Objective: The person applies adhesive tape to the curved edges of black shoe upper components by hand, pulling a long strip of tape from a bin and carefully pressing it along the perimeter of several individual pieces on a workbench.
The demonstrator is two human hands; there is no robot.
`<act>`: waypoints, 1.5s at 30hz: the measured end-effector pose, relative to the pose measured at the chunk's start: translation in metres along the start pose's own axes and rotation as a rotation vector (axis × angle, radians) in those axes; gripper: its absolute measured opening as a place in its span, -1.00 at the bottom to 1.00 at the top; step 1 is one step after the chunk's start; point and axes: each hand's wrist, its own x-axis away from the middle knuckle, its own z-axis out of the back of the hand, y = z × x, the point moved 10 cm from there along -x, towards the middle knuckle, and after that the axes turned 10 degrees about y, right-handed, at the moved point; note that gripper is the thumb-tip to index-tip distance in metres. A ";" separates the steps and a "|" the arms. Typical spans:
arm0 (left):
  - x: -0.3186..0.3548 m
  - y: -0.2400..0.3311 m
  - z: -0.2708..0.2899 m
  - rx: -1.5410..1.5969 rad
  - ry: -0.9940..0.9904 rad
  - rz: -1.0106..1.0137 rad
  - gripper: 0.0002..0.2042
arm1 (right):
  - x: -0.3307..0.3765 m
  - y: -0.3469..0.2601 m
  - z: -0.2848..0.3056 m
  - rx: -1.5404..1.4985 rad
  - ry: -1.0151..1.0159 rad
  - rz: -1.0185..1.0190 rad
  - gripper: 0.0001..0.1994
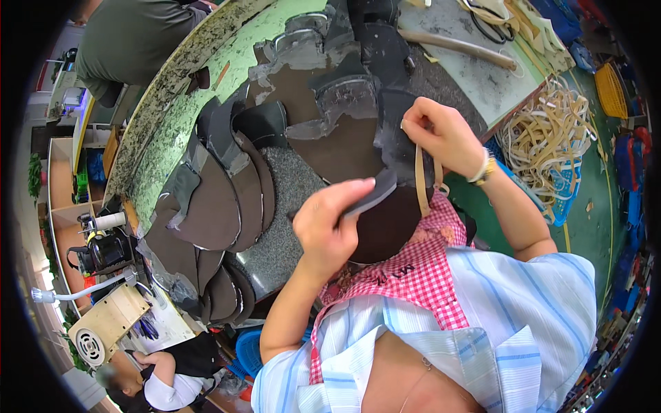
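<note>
My left hand (327, 224) is closed round the edge of a dark shoe-upper piece (385, 227), its thumb along a grey rim. The brown face of this piece hangs over my lap. Farther right, my right hand (441, 134) pinches with thumb and forefinger near the upper end of a narrow beige strip (421, 182), which dangles below the fingers. A spread of similar dark pieces (344, 148) with grey glued-looking edges lies just beyond my hands. Left of them, more brown curved pieces (206, 199) overlap in a stack on the speckled grey tabletop (296, 179).
A wooden-handled tool (458, 47) and black-handled scissors (492, 27) lie at the back right. Beside the table, a blue basket (568, 196) holds tangled beige strips (551, 124). A raised curved rim (155, 103) borders the green-stained far surface. Other people sit at upper left and lower left.
</note>
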 end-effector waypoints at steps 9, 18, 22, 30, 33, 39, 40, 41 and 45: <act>0.029 0.023 -0.019 -0.534 0.156 -0.505 -0.59 | -0.014 -0.061 -0.020 -0.088 -0.014 0.301 -0.76; 0.035 0.003 -0.064 -0.781 -0.149 -0.347 -0.46 | -0.002 -0.090 -0.020 0.225 0.123 0.500 -0.72; 0.032 -0.005 -0.065 -0.822 -0.222 -0.259 -0.59 | 0.029 -0.110 -0.032 0.016 -0.017 0.550 -0.76; 0.011 -0.012 -0.029 -0.481 -0.189 -0.366 -0.64 | 0.025 -0.054 -0.010 0.109 0.057 0.423 -0.56; -0.023 0.002 0.001 -0.494 0.021 -0.276 -0.45 | 0.030 -0.038 -0.011 0.115 0.040 0.411 -0.58; -0.004 -0.007 -0.020 -0.562 -0.207 -0.528 -0.67 | 0.040 -0.045 -0.023 0.138 -0.023 0.565 -0.71; -0.004 -0.007 -0.022 -0.559 -0.209 -0.530 -0.67 | 0.039 -0.041 -0.025 0.140 -0.021 0.562 -0.71; -0.005 -0.007 -0.021 -0.536 -0.196 -0.512 -0.67 | 0.045 -0.048 -0.026 0.099 0.002 0.698 -0.74; -0.003 -0.016 -0.023 -0.522 -0.248 -0.490 -0.64 | 0.059 -0.061 -0.038 0.201 -0.115 0.916 -0.82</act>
